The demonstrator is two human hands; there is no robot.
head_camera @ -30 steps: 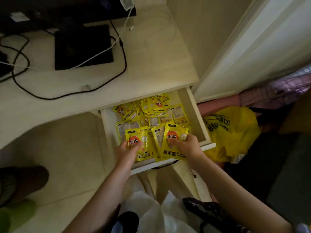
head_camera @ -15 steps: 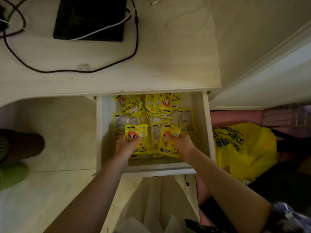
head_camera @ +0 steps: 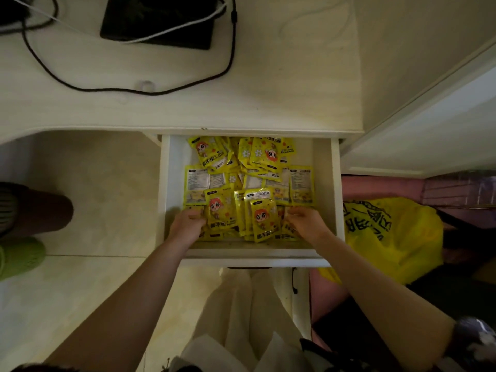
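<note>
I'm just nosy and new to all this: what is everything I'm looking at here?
packets: many, yellow, piled in the drawer
drawer: one, white, open under the desk
desk: one, pale wood, above the drawer
flat device: one, black, on the desk
cables: several, black and white, on the desk
plastic bag: one, yellow, right of the drawer
left hand: one, bare, grips packets, pile's left
right hand: one, bare, grips packets, pile's right

Dim, yellowish indoor light, dark lower corners, wide-angle bending at the edges, soft detail throughout.
</note>
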